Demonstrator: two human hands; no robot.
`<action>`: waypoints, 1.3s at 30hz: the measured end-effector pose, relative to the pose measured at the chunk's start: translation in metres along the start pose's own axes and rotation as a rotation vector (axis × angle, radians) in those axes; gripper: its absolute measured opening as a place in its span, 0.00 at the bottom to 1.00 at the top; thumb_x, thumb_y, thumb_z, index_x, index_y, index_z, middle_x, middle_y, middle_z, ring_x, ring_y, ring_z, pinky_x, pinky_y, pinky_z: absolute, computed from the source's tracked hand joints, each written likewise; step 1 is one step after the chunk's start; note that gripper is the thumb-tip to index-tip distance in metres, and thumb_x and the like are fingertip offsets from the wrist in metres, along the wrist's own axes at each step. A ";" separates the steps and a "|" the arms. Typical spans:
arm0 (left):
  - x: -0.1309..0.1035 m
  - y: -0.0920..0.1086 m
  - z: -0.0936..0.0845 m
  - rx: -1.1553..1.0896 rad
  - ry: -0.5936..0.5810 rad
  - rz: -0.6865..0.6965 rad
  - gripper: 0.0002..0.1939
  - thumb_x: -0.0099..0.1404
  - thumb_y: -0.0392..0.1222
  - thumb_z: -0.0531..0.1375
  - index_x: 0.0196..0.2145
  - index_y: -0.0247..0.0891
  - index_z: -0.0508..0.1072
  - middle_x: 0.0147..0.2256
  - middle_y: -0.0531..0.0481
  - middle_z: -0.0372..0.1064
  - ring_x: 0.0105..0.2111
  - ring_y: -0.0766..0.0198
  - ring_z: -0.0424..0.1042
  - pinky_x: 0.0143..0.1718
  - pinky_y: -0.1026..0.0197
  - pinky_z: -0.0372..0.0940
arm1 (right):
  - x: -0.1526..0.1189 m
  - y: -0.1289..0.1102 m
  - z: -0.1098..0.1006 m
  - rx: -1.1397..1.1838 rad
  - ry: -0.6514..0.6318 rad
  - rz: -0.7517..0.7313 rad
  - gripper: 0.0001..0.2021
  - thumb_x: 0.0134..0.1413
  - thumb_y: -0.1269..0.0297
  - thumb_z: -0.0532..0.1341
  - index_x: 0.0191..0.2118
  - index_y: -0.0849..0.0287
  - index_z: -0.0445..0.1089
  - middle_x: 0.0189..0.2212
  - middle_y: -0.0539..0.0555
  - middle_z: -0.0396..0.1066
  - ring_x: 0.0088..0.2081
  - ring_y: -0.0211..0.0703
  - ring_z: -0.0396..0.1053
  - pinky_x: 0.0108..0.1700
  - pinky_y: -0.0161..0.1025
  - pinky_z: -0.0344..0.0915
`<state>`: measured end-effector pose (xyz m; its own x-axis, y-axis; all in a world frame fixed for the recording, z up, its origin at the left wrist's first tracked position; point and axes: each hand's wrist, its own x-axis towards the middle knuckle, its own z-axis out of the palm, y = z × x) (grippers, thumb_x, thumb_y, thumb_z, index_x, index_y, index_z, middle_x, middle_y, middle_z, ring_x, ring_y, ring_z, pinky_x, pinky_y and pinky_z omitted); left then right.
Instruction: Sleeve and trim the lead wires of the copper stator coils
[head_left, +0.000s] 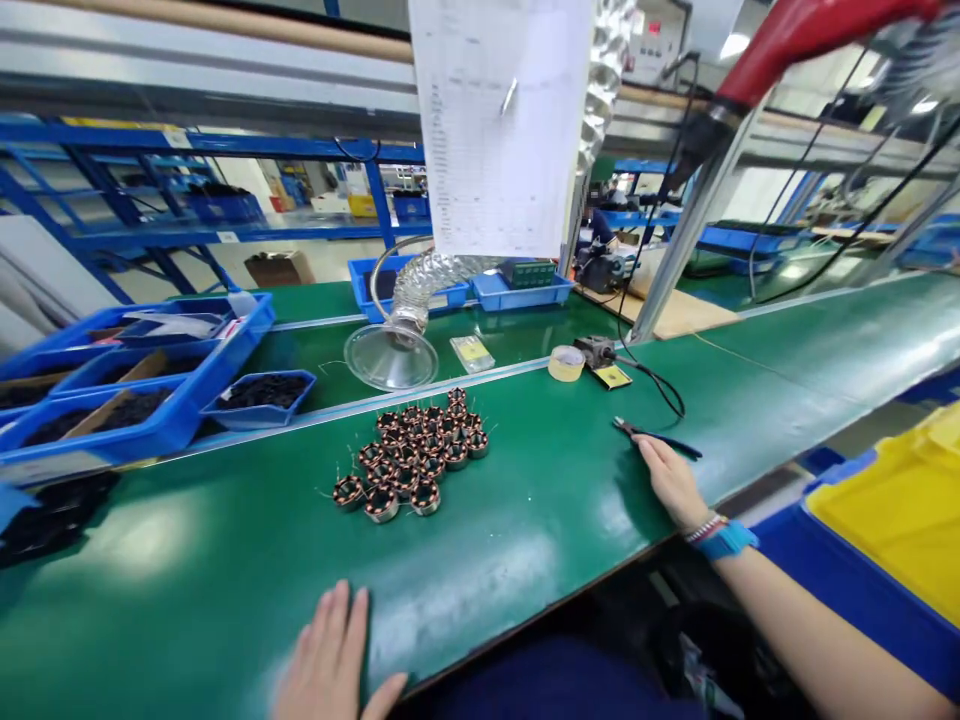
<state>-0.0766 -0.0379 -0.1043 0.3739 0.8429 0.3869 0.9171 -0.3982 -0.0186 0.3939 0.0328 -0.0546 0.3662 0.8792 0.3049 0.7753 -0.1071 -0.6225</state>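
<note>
My left hand (326, 655) lies flat on the green work surface near its front edge, fingers stretched out and thumb apart, with nothing in it. Over on the right, my right hand (670, 480) has its fingers together on the dark handles of small pliers (664, 438), whose grey jaws point left; the undersides of the fingers are hidden. Between and beyond my hands stands a cluster of several copper-wound motor stators (409, 450), packed close together, with thin wire ends sticking out.
Behind the stators are a clear funnel-shaped extraction hood (391, 356), a small plastic bag (472, 352) and a tape roll (566, 363). Blue bins (180, 425) with dark parts stand left. A paper sheet (502, 130) and a red tool (795, 45) hang above. A yellow container (896, 500) is at right.
</note>
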 end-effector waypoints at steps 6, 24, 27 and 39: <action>0.075 0.099 -0.008 -0.080 -0.204 0.121 0.38 0.59 0.58 0.47 0.59 0.27 0.47 0.60 0.33 0.40 0.59 0.49 0.43 0.54 0.47 0.51 | 0.034 0.009 0.016 0.215 -0.065 0.025 0.22 0.49 0.47 0.49 0.36 0.59 0.69 0.41 0.58 0.69 0.46 0.49 0.64 0.53 0.48 0.55; 0.179 0.127 0.011 -1.492 -0.109 -0.457 0.29 0.64 0.56 0.39 0.48 0.32 0.64 0.50 0.38 0.63 0.52 0.61 0.61 0.55 0.56 0.51 | -0.032 -0.109 0.051 0.797 -0.472 -0.084 0.21 0.56 0.52 0.45 0.37 0.60 0.69 0.37 0.55 0.70 0.38 0.38 0.67 0.42 0.38 0.63; 0.188 0.118 0.014 -1.340 -0.222 -0.303 0.27 0.63 0.56 0.42 0.45 0.33 0.68 0.47 0.41 0.67 0.50 0.60 0.63 0.56 0.55 0.49 | -0.030 -0.065 0.015 0.723 -0.176 0.051 0.18 0.54 0.53 0.48 0.39 0.58 0.68 0.42 0.54 0.67 0.43 0.41 0.63 0.51 0.42 0.55; 0.181 0.191 0.012 -1.692 -0.171 -0.437 0.22 0.63 0.53 0.45 0.40 0.36 0.71 0.44 0.43 0.69 0.47 0.60 0.65 0.52 0.56 0.56 | -0.078 -0.105 0.063 0.905 -0.035 0.254 0.16 0.54 0.54 0.50 0.40 0.58 0.66 0.42 0.55 0.66 0.46 0.41 0.62 0.52 0.43 0.55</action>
<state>0.1684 0.0433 -0.0490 0.2718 0.9623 0.0066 -0.1524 0.0362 0.9876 0.2516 0.0053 -0.0587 0.4426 0.8939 0.0704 -0.0261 0.0913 -0.9955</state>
